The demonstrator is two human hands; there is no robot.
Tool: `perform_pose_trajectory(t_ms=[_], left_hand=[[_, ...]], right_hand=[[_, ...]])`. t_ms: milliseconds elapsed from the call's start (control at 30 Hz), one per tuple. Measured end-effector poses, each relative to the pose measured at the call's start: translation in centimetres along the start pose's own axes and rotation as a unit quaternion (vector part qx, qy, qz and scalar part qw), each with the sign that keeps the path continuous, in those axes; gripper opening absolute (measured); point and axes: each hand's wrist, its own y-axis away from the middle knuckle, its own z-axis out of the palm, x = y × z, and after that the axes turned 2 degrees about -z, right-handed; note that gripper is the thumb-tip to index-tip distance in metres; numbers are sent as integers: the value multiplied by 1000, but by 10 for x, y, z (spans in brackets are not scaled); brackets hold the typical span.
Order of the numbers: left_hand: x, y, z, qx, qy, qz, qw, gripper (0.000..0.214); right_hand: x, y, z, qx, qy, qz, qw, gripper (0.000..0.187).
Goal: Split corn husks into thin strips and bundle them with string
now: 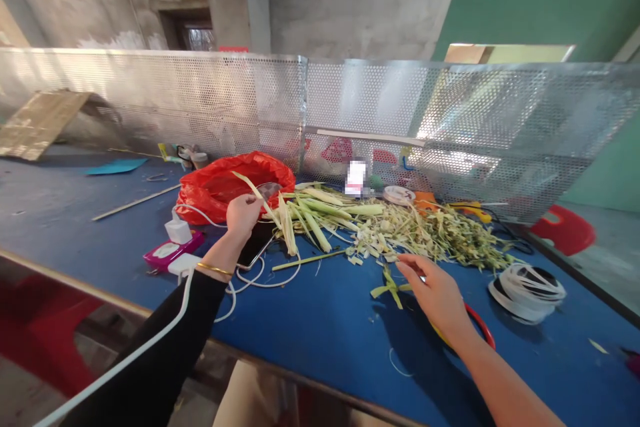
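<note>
My left hand (243,217) is closed in a pinch on a long pale green leaf strip (254,185), held up in front of the red plastic bag (225,177). Low over the table, my right hand (433,290) has its thumb and fingers closed on a small knotted piece of green leaf (393,290), whose ends stick out to the left. A red loop-shaped handle (483,327) with some yellow shows beneath my right wrist; the rest of that tool is hidden. Between the hands lie leaf strips and husks (320,213).
A heap of shredded leaf scraps (435,233) spreads to the right, near a roll of white strip (527,293). A phone (256,245), white cable and purple power socket (173,250) lie at left. A perforated metal screen (225,93) borders the blue table's (320,320) back.
</note>
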Motion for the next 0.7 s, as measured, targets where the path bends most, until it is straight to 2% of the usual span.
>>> perform_pose_trajectory(t_ms=[67,167,200,267,300,367,400,433,500,533,600,700], left_hand=[[17,12,-1,41,53,34,997,20],[47,40,7,22,138,80,987,24],[56,53,12,-14,173,93,980,22],[72,79,26,-193,301,87,930,21],[78,91,34,-264,326,76,905,23],[85,112,51,-365,336,64,866,23],[86,120,59,-394,331,65,855,22],[86,125,67,-415,326,72,846,22],[82,132,81,-450,292,102,838,20],[78,133,86,-461,270,118,837,18],[70,134,93,-475,225,130,841,16],[61,136,97,-490,198,96,843,14]], right_hand=[[3,0,1,26,3,-8,1000,36],[2,-1,-1,82,2,-32,996,35],[0,-3,-2,98,-4,-43,994,34],[-8,-8,-6,111,-27,-63,991,30],[-14,-12,-8,106,-50,-66,991,29],[-26,-20,-11,56,-111,-51,991,29],[-32,-24,-11,14,-153,-29,988,29],[-38,-28,-10,-28,-207,-5,978,30],[-45,-32,-4,-121,-318,45,939,31],[-46,-32,0,-139,-350,68,924,30],[-45,-30,9,-134,-381,102,909,29],[-39,-23,16,-129,-388,142,901,30]])
